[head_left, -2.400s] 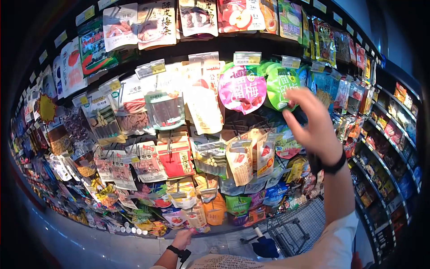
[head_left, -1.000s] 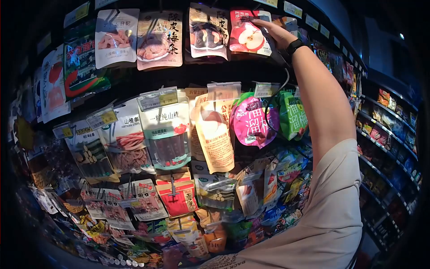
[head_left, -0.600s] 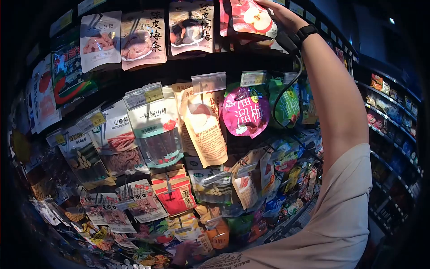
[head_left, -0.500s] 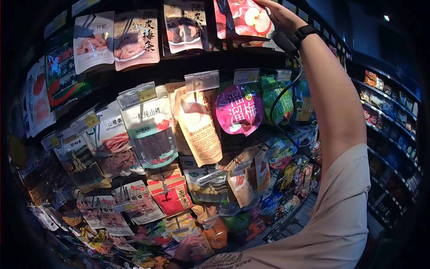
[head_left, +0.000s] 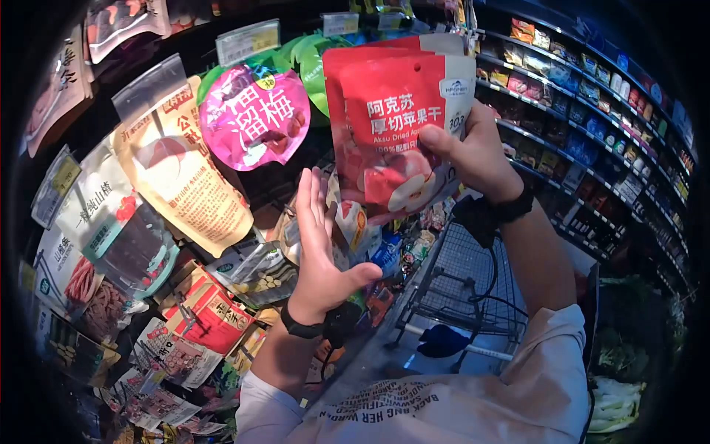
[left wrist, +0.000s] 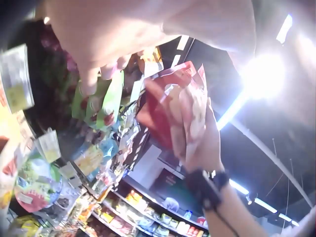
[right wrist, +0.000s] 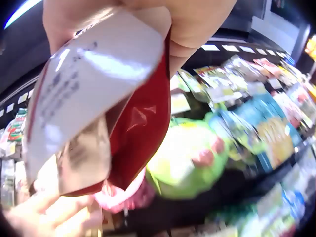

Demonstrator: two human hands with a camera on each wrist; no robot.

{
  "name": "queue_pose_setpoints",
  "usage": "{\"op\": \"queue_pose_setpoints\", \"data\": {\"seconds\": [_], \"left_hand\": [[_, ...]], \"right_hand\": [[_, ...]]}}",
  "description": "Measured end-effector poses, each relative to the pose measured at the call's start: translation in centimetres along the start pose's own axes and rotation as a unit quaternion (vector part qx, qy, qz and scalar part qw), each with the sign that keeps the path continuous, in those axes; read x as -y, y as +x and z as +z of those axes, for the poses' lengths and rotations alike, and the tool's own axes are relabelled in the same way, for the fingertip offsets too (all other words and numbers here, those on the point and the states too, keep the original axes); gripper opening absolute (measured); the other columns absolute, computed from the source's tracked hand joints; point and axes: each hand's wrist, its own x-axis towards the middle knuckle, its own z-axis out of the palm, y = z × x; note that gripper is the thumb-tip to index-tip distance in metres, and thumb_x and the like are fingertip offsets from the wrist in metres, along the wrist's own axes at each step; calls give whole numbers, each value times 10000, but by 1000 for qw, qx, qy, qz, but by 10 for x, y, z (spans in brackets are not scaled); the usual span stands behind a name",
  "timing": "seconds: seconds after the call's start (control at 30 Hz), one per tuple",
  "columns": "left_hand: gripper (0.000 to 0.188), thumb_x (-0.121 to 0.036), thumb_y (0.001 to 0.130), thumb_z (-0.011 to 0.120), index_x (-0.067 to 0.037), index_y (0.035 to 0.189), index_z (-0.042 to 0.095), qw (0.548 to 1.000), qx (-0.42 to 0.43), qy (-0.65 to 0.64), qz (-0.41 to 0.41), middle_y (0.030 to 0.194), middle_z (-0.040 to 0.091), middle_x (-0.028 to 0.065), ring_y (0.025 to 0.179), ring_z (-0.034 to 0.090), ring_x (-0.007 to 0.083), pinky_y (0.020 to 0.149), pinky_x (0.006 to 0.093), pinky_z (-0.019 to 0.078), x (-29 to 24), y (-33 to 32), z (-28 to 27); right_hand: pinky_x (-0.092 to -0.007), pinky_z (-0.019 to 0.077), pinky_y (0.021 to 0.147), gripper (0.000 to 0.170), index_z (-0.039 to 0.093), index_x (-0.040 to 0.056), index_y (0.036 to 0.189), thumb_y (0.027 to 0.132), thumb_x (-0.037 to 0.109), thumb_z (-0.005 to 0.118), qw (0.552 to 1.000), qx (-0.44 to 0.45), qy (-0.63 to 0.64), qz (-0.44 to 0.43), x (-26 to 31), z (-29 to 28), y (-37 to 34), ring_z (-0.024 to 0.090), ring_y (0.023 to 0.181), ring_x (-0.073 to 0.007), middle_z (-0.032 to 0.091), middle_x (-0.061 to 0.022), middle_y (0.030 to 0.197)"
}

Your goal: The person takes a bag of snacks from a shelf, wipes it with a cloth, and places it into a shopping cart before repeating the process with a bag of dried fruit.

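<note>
My right hand (head_left: 479, 157) grips two overlapping red bags of dried apple slices (head_left: 392, 159) at their right side, thumb across the front one. The bags are upright in front of the shelf, with an apple picture and white Chinese lettering. In the right wrist view, the dried apple bags (right wrist: 98, 64) show their pale and red faces below my right hand (right wrist: 202, 22). My left hand (head_left: 319, 255) is raised just left of the bags, fingers straight, thumb spread, nothing in it. The left wrist view shows the left hand (left wrist: 138, 29) overhead and the bags (left wrist: 165, 111) beyond it.
Hanging snack pouches crowd the rack at left, among them a round pink plum bag (head_left: 255, 118) and a beige pouch (head_left: 181, 166). A metal shopping cart (head_left: 462, 274) stands below the right arm. Stocked shelves (head_left: 584, 126) run along the right.
My right hand has come down from the top row with the red apple bags. My left hand has risen from low down to beside them. The head view has swung right.
</note>
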Motion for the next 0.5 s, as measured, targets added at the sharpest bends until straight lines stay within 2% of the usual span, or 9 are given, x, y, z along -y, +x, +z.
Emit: {"op": "queue_pose_setpoints", "data": {"seconds": [0.07,0.13,0.17,0.2,0.27,0.3,0.37,0.4,0.5], "left_hand": [[1252,-415,698,914,-19,1559,95,986,45,-127,-99,1568,269,231,1450,339,324,1167,464,306,33,-7,27],[1007,-216,787,867,-22,1508,191,939,124,-137,-291,1431,484,195,1296,541,256,1050,401,467,55,-20,55],[748,-74,853,785,-22,1427,308,925,108,-175,-318,1266,621,143,1127,651,195,930,340,547,79,-39,72],[672,-69,864,774,-13,1402,376,904,133,-208,-349,1253,631,138,1134,648,199,948,347,539,88,-51,88],[623,-77,860,781,1,1368,431,875,239,-71,-415,1261,628,124,1122,654,196,956,343,534,120,-88,107],[623,-77,860,781,1,1368,431,855,256,-71,-446,1261,628,124,1122,654,196,956,343,534,128,-109,120],[621,-91,863,784,-2,1372,440,837,230,-123,-481,1275,617,121,1164,628,194,971,348,524,148,-129,155],[621,-91,863,784,-2,1372,440,832,237,-117,-487,1275,617,121,1164,628,194,971,348,524,156,-126,171],[703,-122,775,859,-22,1351,470,821,414,-44,-391,1279,610,128,1198,594,196,994,349,508,178,-99,225]], "right_hand": [[-302,532,902,515,594,4,1248,840,211,830,997,-37,14,67,-51,-1,-86,654,1019,-120,697,-63,1142],[-306,524,909,536,585,5,1272,846,222,827,984,-67,17,163,-85,-4,-164,645,1030,-119,687,-62,1169],[-306,525,905,545,577,8,1287,850,219,824,971,-103,49,211,-99,-7,-195,644,1027,-119,687,-64,1169],[-306,527,900,555,568,11,1302,853,217,820,952,-144,83,255,-107,-10,-225,643,1025,-118,687,-66,1168],[-309,528,901,560,555,13,1318,859,207,812,934,-154,71,316,-115,-30,-282,643,1024,-120,684,-68,1169],[-313,530,902,566,542,16,1333,866,198,804,929,-120,56,346,-116,-37,-308,643,1022,-122,681,-70,1170],[-313,529,908,558,536,17,1338,874,191,792,914,-162,81,362,-110,-51,-346,641,1030,-126,677,-66,1172],[-313,527,913,550,530,19,1343,882,184,780,909,-183,93,362,-110,-64,-360,638,1039,-130,673,-62,1173],[-313,513,945,594,497,11,1387,873,136,768,924,-183,44,334,-112,-119,-386,624,1082,-141,644,-65,1224]]}}
